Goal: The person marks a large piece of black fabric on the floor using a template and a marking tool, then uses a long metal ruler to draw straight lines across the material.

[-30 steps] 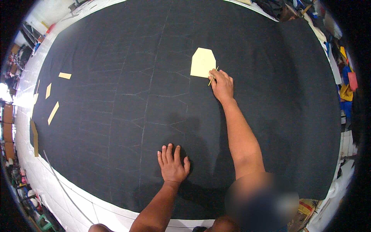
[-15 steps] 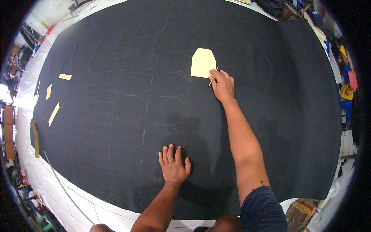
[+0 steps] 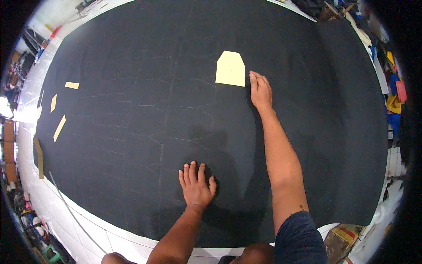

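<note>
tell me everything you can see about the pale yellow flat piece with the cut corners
The pale yellow, six-sided flat piece looks like stiff paper or card, with both far corners cut off at a slant. It lies flat on the wide black cloth. No hand touches it; the bare right hand is just off its right edge.

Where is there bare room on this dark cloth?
The widest bare patch of the dark cloth lies between the right forearm and the cloth's right edge. A smaller, shadowed one lies between the left hand and right forearm. Crowded are the left edge, with its pale strips, and the area around the pale card, with the right hand beside it.
</note>
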`<state>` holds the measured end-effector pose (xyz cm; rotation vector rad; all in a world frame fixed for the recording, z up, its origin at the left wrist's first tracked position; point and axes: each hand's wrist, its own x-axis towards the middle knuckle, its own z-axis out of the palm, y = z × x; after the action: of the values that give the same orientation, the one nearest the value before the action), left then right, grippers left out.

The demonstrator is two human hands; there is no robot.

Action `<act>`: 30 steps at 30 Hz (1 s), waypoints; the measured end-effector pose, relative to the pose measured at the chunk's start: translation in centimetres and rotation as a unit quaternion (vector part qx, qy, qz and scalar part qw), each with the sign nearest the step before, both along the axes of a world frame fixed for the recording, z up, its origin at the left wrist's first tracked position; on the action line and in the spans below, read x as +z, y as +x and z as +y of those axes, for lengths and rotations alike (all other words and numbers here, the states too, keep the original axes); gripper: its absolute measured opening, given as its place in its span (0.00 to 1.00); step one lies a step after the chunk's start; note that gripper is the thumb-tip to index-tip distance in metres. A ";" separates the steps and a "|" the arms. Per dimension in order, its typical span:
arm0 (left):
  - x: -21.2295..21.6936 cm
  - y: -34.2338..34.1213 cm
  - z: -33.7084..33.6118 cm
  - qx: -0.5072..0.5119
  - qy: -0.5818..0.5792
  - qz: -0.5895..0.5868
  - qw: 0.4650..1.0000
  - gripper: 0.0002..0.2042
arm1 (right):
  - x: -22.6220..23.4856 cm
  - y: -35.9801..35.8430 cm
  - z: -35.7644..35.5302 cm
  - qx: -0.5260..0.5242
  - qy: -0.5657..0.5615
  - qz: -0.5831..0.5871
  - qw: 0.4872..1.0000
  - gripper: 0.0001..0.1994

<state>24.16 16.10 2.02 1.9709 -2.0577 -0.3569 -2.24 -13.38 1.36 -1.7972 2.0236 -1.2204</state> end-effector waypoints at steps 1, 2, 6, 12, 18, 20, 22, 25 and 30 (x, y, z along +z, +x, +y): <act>-0.1 -0.2 0.0 0.001 -0.006 -0.004 1.000 0.26 | -0.1 -0.6 0.0 0.014 0.000 0.011 1.000 0.14; -0.2 -0.1 0.1 0.005 -0.012 -0.013 1.000 0.26 | 0.3 -0.3 0.0 0.018 0.029 -0.001 0.999 0.14; -0.3 0.2 0.1 0.007 -0.015 -0.009 1.000 0.26 | 1.3 -0.1 -0.3 0.027 0.073 0.002 0.997 0.14; -0.2 0.1 0.0 0.004 -0.005 -0.010 1.000 0.26 | 1.4 -0.3 -0.3 0.038 0.065 0.041 0.996 0.13; -0.3 0.1 0.0 0.003 -0.005 -0.009 1.000 0.26 | 1.5 0.2 -0.3 0.041 0.064 0.053 0.996 0.11; -0.3 0.0 -0.1 0.003 -0.004 -0.009 1.000 0.26 | 1.4 0.0 -0.3 0.046 0.069 0.065 0.994 0.11; -0.4 0.1 -0.1 0.005 -0.003 -0.012 1.000 0.26 | 1.5 0.1 -0.4 0.051 0.086 0.073 0.992 0.11; -0.3 0.0 -0.1 0.007 -0.003 -0.011 1.000 0.26 | 1.6 0.1 -0.5 0.055 0.075 0.071 0.993 0.12; -0.4 0.2 -0.2 0.006 -0.006 -0.013 1.000 0.27 | 1.7 0.6 -0.4 0.003 0.032 0.008 0.999 0.14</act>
<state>24.37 15.94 1.60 1.9899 -2.0566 -0.3172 -1.67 -13.77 3.11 -1.7882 2.0401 -1.1300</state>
